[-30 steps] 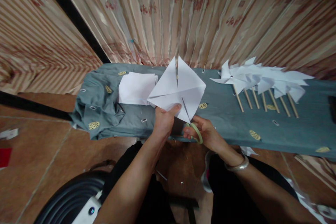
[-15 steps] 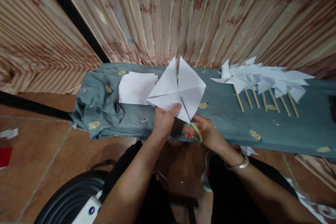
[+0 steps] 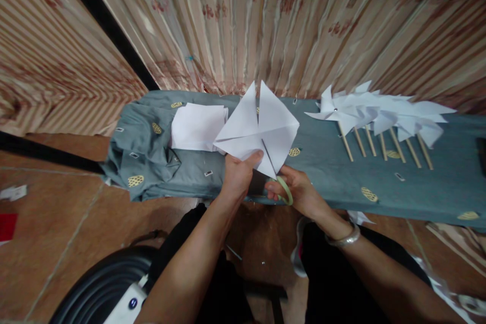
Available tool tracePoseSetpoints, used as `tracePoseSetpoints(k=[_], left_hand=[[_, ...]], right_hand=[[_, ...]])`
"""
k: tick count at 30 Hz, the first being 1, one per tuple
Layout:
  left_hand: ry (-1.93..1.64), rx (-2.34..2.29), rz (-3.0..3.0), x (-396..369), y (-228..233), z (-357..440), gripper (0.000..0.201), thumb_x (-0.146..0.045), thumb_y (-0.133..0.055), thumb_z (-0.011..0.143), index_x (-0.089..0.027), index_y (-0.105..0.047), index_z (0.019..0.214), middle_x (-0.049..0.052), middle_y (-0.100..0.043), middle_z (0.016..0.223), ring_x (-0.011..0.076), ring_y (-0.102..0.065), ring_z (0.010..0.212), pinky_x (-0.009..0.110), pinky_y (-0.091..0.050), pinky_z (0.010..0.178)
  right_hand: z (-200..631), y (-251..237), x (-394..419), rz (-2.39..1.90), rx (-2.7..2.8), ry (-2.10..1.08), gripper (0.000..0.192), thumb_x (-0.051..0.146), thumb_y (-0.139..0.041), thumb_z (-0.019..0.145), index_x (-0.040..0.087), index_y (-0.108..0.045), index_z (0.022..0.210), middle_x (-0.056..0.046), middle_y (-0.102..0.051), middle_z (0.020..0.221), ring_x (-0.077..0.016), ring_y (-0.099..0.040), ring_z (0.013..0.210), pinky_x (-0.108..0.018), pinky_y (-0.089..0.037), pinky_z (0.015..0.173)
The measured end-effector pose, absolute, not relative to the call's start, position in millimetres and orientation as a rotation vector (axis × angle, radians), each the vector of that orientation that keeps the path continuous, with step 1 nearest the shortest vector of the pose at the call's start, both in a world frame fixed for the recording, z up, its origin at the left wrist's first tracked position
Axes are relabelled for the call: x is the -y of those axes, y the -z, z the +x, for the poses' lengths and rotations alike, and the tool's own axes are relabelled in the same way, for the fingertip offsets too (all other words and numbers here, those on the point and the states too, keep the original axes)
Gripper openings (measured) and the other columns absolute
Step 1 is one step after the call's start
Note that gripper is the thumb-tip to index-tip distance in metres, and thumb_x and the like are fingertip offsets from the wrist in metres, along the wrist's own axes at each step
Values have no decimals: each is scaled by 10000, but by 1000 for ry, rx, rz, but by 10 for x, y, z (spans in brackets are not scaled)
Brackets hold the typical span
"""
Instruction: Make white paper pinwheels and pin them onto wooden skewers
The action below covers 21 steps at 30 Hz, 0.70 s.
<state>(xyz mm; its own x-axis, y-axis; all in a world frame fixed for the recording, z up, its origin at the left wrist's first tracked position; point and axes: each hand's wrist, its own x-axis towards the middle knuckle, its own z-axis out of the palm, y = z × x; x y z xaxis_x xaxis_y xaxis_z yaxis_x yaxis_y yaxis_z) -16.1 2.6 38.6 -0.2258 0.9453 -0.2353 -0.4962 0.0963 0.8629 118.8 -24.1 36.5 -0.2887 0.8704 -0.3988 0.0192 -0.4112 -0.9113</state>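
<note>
My left hand (image 3: 239,174) pinches the lower edge of a white paper square (image 3: 279,119), its thumb lying on top. Slits run into the paper from its corners, and a gap parts the two upper points. In my right hand (image 3: 294,187) is a pair of scissors with pale green handles (image 3: 285,191). One dark blade lies across the paper's face along the lower slit; the other blade is hidden beneath. Left of the held sheet, a stack of white paper (image 3: 197,126) rests on the cloth.
Several white paper pinwheels (image 3: 374,109) on wooden sticks lie overlapping at the right of the cloth-covered table (image 3: 334,182). A pleated curtain (image 3: 235,25) hangs behind the table. A black round stool (image 3: 102,283) with a white device (image 3: 127,306) stands at lower left.
Almost nothing differs. The paper and both hands have shifted very slightly to the right, with the scissor blade still in the lower slit.
</note>
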Motion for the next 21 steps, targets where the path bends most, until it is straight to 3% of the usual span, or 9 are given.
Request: tracePoseSetpoints(k=[14,21], left_hand=[[-1469,-1091,534,-29,-402,-164,201,-208,-779,521,-163,-680,690,3,-688,725,144,-590,653,273,-467,690],[-1506,-1085,533,-63,-393,-210,237,-204,-787,518,-153,-701,732,21,-717,753,157,-626,701,281,-488,735]], right_hand=[[1170,-348,242,-1331,1161,-1761,476,493,-862,550,177,-635,824,36,-604,499,-87,-496,433,-227,-357,433],[1185,-346,255,-1266,1281,-1816,488,497,-818,639,178,-641,962,21,-646,608,-110,-563,539,-229,-421,498]])
